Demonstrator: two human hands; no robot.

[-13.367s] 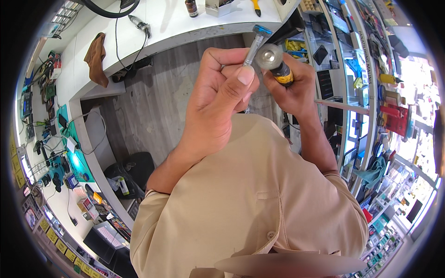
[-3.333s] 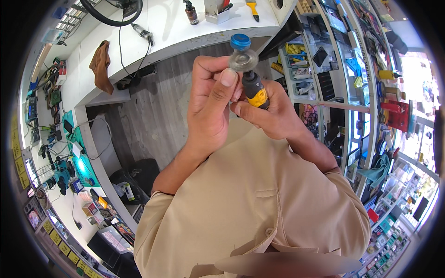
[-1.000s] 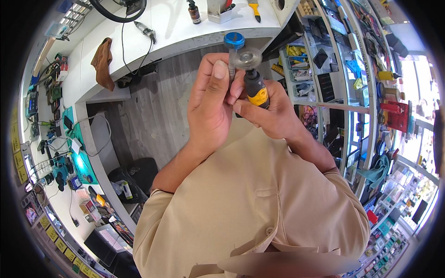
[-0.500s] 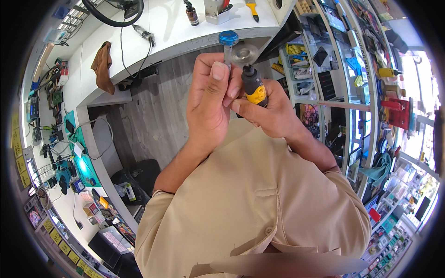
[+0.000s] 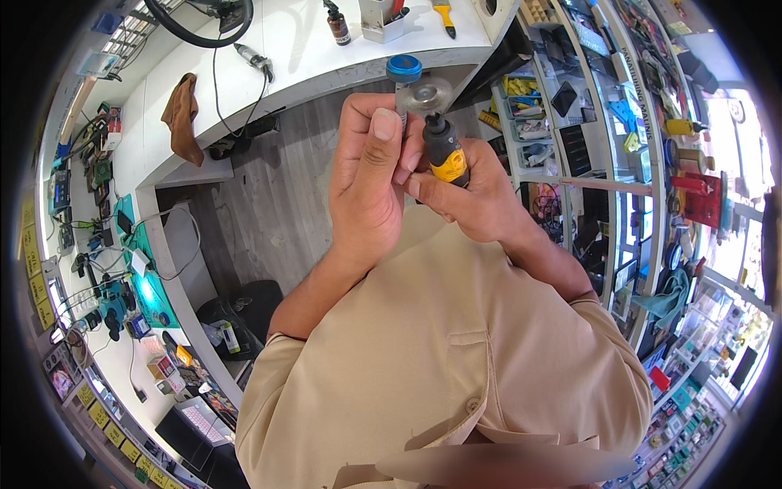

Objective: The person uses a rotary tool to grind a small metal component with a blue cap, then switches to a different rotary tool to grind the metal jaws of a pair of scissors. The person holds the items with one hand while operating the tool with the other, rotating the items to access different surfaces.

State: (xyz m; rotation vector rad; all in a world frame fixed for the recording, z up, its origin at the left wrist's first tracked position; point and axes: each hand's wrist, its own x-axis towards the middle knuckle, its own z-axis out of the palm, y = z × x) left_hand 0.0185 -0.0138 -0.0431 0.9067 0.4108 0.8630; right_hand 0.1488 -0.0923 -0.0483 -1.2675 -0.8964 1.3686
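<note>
My left hand (image 5: 365, 175) is closed around a slim stem-like piece with a round blue top (image 5: 404, 68); its lower part is hidden by the fingers. In my right hand (image 5: 481, 196) is a black and yellow rotary tool (image 5: 449, 161), tilted with its tip pointing up. A thin, blurred round disc (image 5: 429, 96) sits at the tool's tip. The disc's left edge overlaps the stem just below the blue top; whether they touch, I cannot tell. Both hands are close together in front of my chest, fingers nearly meeting.
Beyond the hands runs a white workbench (image 5: 297, 49) with a small brown bottle (image 5: 336, 24), a yellow brush (image 5: 444, 18), a white tool holder (image 5: 381, 20) and a brown cloth (image 5: 183, 118). Shelves of parts (image 5: 570, 122) rise at the right. A black stool (image 5: 236, 318) stands at the lower left.
The blue-topped piece has tilted and shifted slightly right, and the disc has moved left over its stem. Both hands have otherwise barely moved.
</note>
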